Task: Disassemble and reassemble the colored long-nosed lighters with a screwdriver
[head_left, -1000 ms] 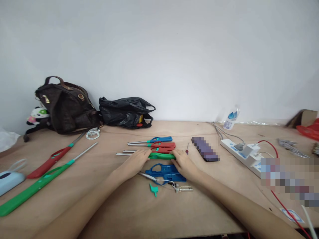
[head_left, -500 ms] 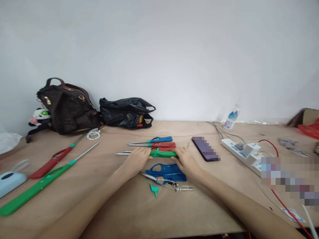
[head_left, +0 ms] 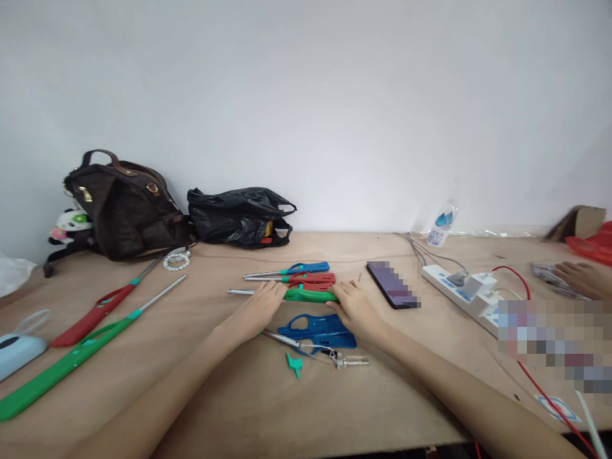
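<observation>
Hands — left hand at the rod end, right hand at the handle's butt — pinch a green lighter between them. Just nearer on the worktop lie an opened blue casing, a turquoise trigger and a clear cylinder; just beyond, a red lighter and a blue lighter. Right — a phone.

Pale grey-white wall behind light-brown tabletop; soft light.

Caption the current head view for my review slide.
Left hand and right hand grip a green lighter, just beyond an open blue lighter shell and a loose teal piece.
</observation>
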### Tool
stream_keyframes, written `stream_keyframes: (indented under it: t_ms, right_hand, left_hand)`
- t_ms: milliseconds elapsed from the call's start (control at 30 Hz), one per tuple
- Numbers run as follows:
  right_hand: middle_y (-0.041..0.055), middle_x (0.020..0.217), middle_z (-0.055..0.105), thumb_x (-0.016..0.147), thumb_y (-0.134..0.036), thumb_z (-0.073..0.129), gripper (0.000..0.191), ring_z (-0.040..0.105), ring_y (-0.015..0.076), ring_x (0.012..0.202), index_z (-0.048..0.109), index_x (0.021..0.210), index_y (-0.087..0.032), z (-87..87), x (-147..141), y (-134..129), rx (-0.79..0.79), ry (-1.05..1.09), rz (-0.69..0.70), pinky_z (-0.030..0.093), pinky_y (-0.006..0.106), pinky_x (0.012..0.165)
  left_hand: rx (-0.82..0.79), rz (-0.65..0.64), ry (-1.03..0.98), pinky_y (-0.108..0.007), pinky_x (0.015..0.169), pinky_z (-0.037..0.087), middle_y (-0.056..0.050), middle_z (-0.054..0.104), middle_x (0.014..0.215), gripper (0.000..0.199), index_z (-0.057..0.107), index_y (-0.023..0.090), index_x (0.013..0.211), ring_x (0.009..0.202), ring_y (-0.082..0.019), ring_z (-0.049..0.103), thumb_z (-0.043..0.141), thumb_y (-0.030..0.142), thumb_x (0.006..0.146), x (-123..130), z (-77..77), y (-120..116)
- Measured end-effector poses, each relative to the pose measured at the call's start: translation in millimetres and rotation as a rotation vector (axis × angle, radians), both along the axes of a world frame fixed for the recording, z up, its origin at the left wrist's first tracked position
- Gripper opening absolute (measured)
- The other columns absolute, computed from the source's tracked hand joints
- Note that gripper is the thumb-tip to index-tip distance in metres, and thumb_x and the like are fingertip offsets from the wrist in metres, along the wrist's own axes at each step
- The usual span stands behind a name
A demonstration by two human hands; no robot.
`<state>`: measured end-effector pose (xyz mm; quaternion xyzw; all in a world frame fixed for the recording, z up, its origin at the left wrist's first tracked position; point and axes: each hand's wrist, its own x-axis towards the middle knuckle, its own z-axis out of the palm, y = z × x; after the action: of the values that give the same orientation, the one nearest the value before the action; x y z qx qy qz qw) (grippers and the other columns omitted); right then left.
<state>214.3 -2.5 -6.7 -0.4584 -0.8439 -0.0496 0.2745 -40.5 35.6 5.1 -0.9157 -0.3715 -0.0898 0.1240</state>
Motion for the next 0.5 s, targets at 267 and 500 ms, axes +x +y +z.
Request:
stream_keyframes:
  t_ms: [267, 500]
  right_hand:
    - [0.0044, 0.080, 0.063, 0.091, -0.025, 0.052, 0.011, 0.055, 0.0202, 0.076, 0.057, 0.083, -0.019, 18.8, 7, 1, -0.337, 0.138, 0.019, 0.036, 0.034, 0.081]
    - [-0.0022, 0.059, 0.048, 0.085, -0.035, 0.054, 0.029, 0.046, 0.0138, 0.059, 0.047, 0.061, -0.019, 32.4, 11, 1, -0.704, 0.496, 0.110, 0.033, 0.027, 0.059]
  left_hand:
    - [0.178, -0.037, 0.122, -0.036, 0.081, 0.037, -0.008, 0.063, 0.093, 0.019, 0.057, 0.013, 0.096, 0.088, -0.024, 0.056, 0.039, 0.014, 0.098, 4, 0.3, 3]
    - [0.287, -0.095, 0.135, -0.036, 0.078, 0.038, -0.007, 0.062, 0.087, 0.017, 0.057, 0.012, 0.092, 0.082, -0.024, 0.056, 0.042, 0.018, 0.098, 6, -2.6, 4]
